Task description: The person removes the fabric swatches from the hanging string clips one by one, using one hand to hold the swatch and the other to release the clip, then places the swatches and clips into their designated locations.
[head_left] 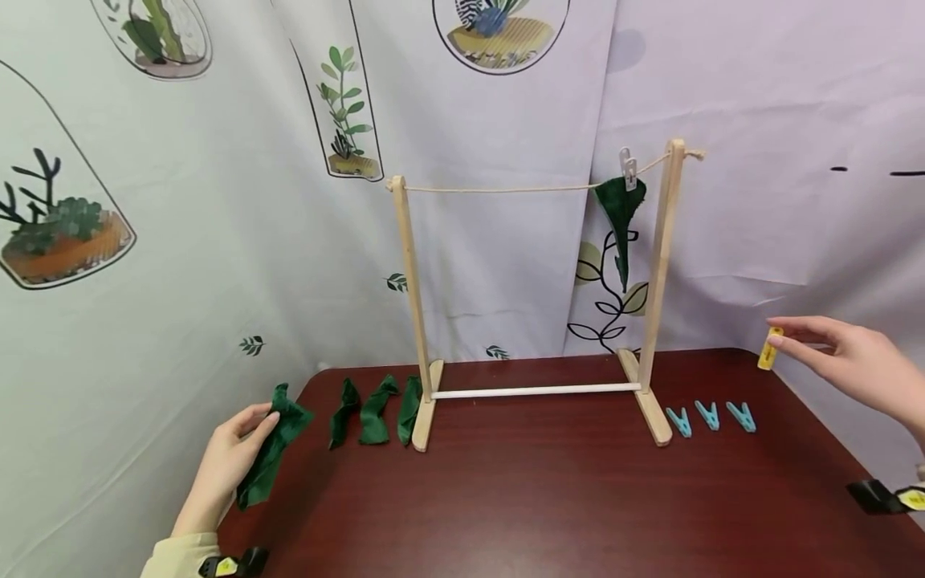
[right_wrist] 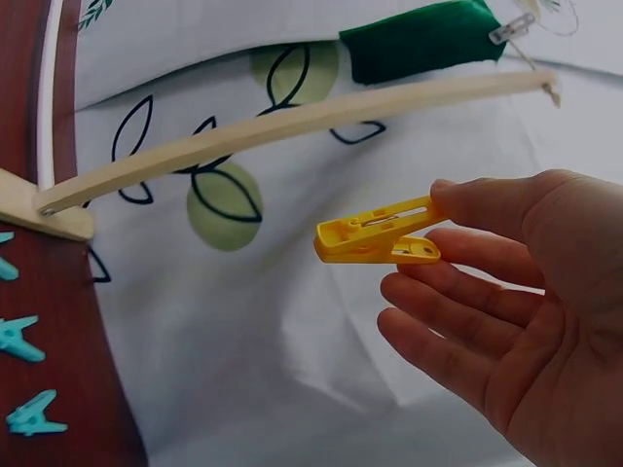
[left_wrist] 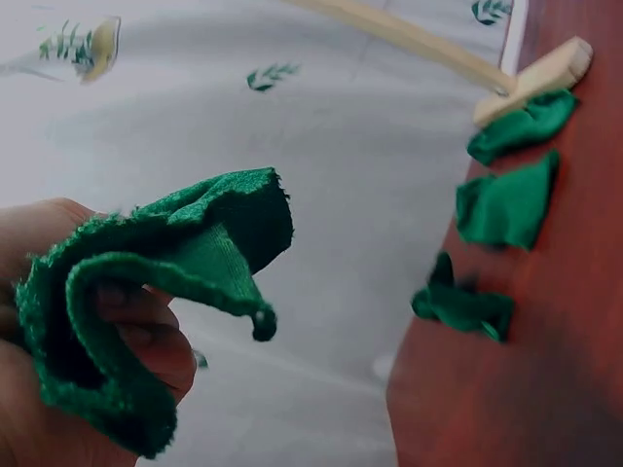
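Note:
My left hand [head_left: 234, 453] pinches a dark green cloth [head_left: 269, 457] off the table's left side; in the left wrist view the cloth [left_wrist: 146, 282] is folded over the fingers. At far right, my right hand [head_left: 853, 361] holds a yellow clothespin [head_left: 770, 348] between thumb and finger. The right wrist view shows the clothespin [right_wrist: 375, 233] gripped by its handle ends, its jaws together. Between the hands stands a wooden rack with a cord [head_left: 499, 190] strung across its posts. Near the cord's right end, a clear clip [head_left: 629, 170] fastens another green cloth [head_left: 621, 213], which hangs down.
Several green cloth pieces [head_left: 376, 413] lie at the table's left, beside the rack's left foot [head_left: 425, 417]. Blue clothespins [head_left: 708, 415] lie in a row right of the right foot [head_left: 654, 413]. A white bar [head_left: 535, 392] joins the feet low over the dark red table [head_left: 535, 498].

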Available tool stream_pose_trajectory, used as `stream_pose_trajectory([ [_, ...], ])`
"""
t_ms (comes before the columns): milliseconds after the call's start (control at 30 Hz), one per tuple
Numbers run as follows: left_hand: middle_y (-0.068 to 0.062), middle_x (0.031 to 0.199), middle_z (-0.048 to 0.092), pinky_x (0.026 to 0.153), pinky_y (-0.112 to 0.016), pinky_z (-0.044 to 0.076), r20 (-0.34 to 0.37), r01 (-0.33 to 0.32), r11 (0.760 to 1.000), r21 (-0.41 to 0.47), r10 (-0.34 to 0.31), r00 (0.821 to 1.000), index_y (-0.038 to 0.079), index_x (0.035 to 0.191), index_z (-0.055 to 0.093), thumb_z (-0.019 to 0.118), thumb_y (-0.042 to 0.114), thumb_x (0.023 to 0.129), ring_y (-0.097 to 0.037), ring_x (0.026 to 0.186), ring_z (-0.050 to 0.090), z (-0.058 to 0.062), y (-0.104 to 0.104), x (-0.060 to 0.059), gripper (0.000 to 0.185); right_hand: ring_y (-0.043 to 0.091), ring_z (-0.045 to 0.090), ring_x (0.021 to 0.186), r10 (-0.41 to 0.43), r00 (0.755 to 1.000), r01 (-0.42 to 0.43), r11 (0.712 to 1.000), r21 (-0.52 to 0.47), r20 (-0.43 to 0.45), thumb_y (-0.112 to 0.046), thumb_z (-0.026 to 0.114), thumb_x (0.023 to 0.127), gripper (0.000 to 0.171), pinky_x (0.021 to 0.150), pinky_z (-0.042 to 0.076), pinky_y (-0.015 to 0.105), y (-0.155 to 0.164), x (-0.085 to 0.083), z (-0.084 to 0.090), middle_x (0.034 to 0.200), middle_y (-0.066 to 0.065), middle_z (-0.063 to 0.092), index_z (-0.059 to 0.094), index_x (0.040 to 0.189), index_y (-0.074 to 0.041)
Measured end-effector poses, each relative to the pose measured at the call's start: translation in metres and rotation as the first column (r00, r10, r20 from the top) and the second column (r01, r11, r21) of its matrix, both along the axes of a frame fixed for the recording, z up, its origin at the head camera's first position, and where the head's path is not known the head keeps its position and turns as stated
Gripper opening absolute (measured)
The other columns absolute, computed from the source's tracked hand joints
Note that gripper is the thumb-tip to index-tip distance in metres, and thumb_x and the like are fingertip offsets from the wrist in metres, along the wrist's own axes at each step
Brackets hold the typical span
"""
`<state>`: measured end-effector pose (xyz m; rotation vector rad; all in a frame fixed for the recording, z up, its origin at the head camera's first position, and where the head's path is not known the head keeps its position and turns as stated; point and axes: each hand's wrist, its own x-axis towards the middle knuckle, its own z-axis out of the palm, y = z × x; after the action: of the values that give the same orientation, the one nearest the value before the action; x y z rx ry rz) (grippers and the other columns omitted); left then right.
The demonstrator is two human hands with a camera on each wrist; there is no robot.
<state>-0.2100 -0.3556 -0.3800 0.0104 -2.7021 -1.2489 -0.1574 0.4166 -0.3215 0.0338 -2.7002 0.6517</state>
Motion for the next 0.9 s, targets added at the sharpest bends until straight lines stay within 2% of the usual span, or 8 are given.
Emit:
stream_pose_trajectory([
  [33,-0.031,0.14,0.052,0.071,-0.027,0.056,0.011,-0.008,1.0,0.009,0.008,1.0,-0.003,0.146,0.047,0.052,0.048,0.103,0.011,0.09,0.056,-0.003,-0.003,0.002,0.066,0.046,0.067,0.092,-0.005,1.0,0.005,1.0,-0.004,-0.003,-0.033,0.066,0.099,0.05,0.065,0.047,0.041,0.002,0.001,-0.003,0.127,0.033,0.058,0.06,0.134,0.001],
  [133,-0.032,0.141,0.051,0.071,-0.027,0.056,0.037,-0.03,0.999,0.012,0.029,0.999,-0.004,0.145,0.047,0.052,0.049,0.103,0.007,0.091,0.057,-0.01,-0.01,0.007,0.068,0.056,0.061,0.099,-0.028,1.0,0.028,0.999,-0.02,-0.003,-0.032,0.063,0.101,0.052,0.065,0.05,0.048,0.006,0.005,-0.017,0.127,0.037,0.055,0.057,0.135,0.007],
  [267,-0.033,0.144,0.047,0.074,-0.029,0.056,0.083,-0.057,0.998,-0.009,0.058,0.995,-0.004,0.147,0.045,0.051,0.051,0.103,-0.021,0.11,0.063,-0.017,-0.018,0.013,0.071,0.063,0.049,0.105,-0.074,0.997,0.074,0.996,-0.053,0.015,-0.031,0.056,0.105,0.056,0.073,0.045,0.064,0.013,0.014,-0.041,0.129,0.044,0.047,0.049,0.136,0.015],
  [300,-0.034,0.145,0.046,0.077,-0.031,0.056,0.095,-0.063,0.998,-0.023,0.065,0.993,-0.004,0.147,0.044,0.05,0.052,0.102,-0.03,0.116,0.062,-0.019,-0.02,0.014,0.072,0.062,0.048,0.105,-0.083,0.996,0.084,0.994,-0.063,0.015,-0.03,0.055,0.105,0.056,0.074,0.044,0.065,0.015,0.017,-0.048,0.128,0.045,0.046,0.047,0.136,0.016],
  [333,-0.034,0.146,0.045,0.08,-0.034,0.056,0.109,-0.065,0.997,-0.032,0.068,0.992,-0.004,0.148,0.043,0.049,0.053,0.102,-0.038,0.121,0.058,-0.02,-0.022,0.015,0.073,0.05,0.054,0.104,-0.09,0.996,0.09,0.993,-0.078,0.007,-0.028,0.055,0.105,0.055,0.075,0.043,0.065,0.018,0.019,-0.055,0.127,0.045,0.046,0.047,0.136,0.017],
  [400,-0.034,0.147,0.043,0.084,-0.039,0.056,0.126,-0.063,0.997,-0.052,0.069,0.99,-0.004,0.149,0.042,0.048,0.055,0.102,-0.047,0.129,0.05,-0.023,-0.025,0.016,0.076,0.047,0.052,0.102,-0.101,0.995,0.099,0.99,-0.105,-0.007,-0.024,0.055,0.106,0.053,0.078,0.041,0.067,0.022,0.023,-0.066,0.125,0.047,0.046,0.046,0.135,0.02],
  [700,-0.032,0.139,0.053,0.075,-0.026,0.053,0.09,-0.084,0.993,-0.077,0.091,0.992,-0.005,0.143,0.05,0.052,0.047,0.104,-0.038,0.119,0.059,-0.046,-0.024,0.011,0.065,0.06,0.042,0.102,-0.133,0.991,0.13,0.98,-0.153,-0.014,-0.017,0.05,0.107,0.05,0.078,0.042,0.065,0.029,0.031,-0.099,0.121,0.048,0.041,0.041,0.135,0.025],
  [900,-0.029,0.131,0.061,0.078,-0.029,0.053,0.094,-0.07,0.994,-0.081,0.077,0.993,-0.006,0.139,0.054,0.055,0.038,0.105,-0.034,0.113,0.062,-0.066,-0.019,0.004,0.055,0.064,0.046,0.101,-0.176,0.981,0.189,0.967,-0.172,0.087,-0.028,0.052,0.106,0.057,0.07,0.048,0.059,0.032,0.035,-0.122,0.124,0.05,0.041,0.044,0.134,0.021],
])
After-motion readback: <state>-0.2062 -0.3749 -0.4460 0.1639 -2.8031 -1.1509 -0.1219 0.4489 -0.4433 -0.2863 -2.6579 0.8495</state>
